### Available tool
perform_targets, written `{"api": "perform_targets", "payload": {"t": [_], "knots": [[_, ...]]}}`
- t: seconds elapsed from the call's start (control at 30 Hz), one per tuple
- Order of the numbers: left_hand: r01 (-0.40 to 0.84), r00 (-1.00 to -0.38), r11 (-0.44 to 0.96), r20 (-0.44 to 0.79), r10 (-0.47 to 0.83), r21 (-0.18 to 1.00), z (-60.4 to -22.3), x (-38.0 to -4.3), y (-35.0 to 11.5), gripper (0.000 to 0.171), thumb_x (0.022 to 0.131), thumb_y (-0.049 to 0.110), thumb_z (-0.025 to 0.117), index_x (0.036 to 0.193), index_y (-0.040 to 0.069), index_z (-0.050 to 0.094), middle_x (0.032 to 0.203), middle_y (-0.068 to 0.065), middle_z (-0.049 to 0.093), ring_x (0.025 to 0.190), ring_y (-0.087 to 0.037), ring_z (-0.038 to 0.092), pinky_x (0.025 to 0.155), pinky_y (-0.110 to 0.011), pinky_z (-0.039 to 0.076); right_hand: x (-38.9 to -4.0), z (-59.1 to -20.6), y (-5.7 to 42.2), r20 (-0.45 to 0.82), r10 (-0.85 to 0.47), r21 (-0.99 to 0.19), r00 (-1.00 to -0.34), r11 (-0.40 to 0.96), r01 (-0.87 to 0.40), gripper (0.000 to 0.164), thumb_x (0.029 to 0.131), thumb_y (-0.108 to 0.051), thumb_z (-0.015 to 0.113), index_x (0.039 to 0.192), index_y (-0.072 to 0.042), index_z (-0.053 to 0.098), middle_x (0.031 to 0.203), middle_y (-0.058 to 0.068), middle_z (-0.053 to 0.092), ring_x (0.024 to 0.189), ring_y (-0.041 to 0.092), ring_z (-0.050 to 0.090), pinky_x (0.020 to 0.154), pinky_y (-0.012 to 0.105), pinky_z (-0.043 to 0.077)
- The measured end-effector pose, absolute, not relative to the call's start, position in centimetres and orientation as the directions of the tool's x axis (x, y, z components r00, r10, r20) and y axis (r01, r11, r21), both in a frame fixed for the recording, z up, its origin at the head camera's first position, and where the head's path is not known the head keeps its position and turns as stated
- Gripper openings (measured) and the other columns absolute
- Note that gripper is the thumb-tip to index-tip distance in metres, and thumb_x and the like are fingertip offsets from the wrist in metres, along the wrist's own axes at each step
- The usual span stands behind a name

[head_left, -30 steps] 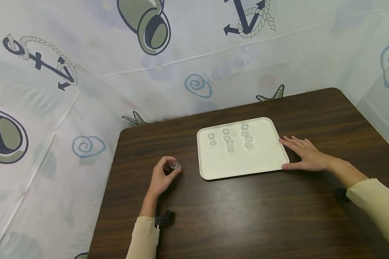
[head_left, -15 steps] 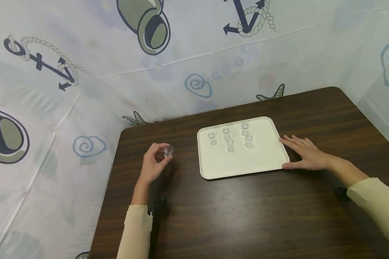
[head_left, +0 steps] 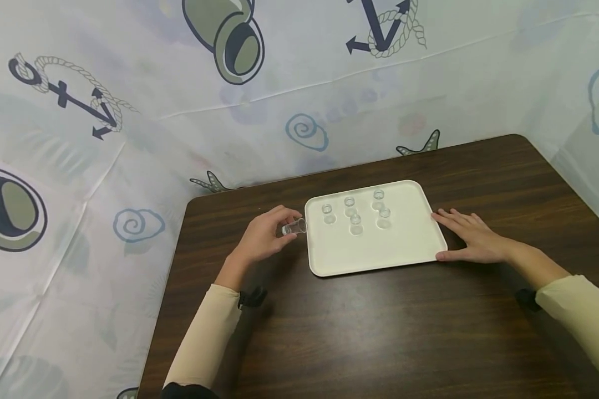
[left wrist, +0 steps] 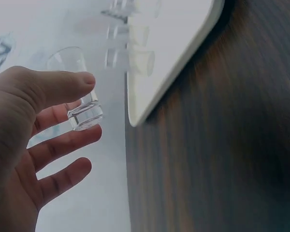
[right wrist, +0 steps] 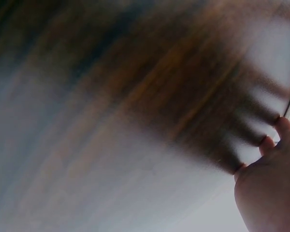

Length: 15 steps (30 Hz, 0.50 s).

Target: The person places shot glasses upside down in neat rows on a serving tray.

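Note:
My left hand (head_left: 260, 237) pinches a clear shot glass (head_left: 294, 226) between thumb and fingers, just off the tray's left edge. The glass is tilted, its mouth toward the tray. In the left wrist view, the thick base of the shot glass (left wrist: 86, 115) shows below the thumb, while the ring and little fingers are free of it. My right hand (head_left: 471, 241) has its fingers spread, with fingertips and thumb at the right edge of a white tray (head_left: 374, 252). Only part of the right hand (right wrist: 273, 181) appears in its wrist view.
Several more clear shot glasses (head_left: 349, 202) stand toward the back of the tray, in two loose rows. The tray lies on a dark wooden table (head_left: 359, 327). A printed cloth (head_left: 259, 133) hangs behind and at the sides.
My left hand first lifted the shot glass back and to the left, then carried it right to the tray's edge, tipping it over. The right hand has stayed put.

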<state>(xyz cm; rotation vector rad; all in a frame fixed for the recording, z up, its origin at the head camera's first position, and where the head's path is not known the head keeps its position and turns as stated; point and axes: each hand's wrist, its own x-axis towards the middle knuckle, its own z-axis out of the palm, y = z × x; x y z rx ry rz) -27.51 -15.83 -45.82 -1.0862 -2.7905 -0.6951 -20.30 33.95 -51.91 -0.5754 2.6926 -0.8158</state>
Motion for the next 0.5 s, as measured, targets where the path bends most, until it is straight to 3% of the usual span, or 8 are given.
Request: {"api": "perform_targets", "payload": {"t": [0.27,0.5], "knots": [[0.763,-0.646,0.625,0.137,0.751,0.165,-45.2,-28.8,-12.1,0.027,0.083,0.019,0.072,0.109,0.023,0.065,0.102,0.009,0.06,0.081,-0.007,0.056,0.069,-0.027,0.046,-20.1,-52.0,34.2,-0.146,-0.443,-0.579,-0.885,0.763,-0.286,0.098,0.082,-0.05,0.069,0.155,-0.016,0.013,0.158,0.02,0.009,0.144,0.042,0.003,0.108,0.064,-0.003],[0.807,-0.579,0.587,0.109,0.808,-0.063,-45.2,-28.8,-10.0,0.03,0.079,0.013,0.073,0.107,0.022,0.071,0.1,0.005,0.06,0.089,-0.015,0.058,0.069,-0.031,0.047,-20.4,-52.1,34.1,-0.142,-0.441,-0.572,-0.886,0.767,-0.29,0.098,0.082,-0.05,0.069,0.155,-0.018,0.013,0.158,0.019,0.01,0.145,0.04,0.003,0.109,0.064,-0.004]]}}
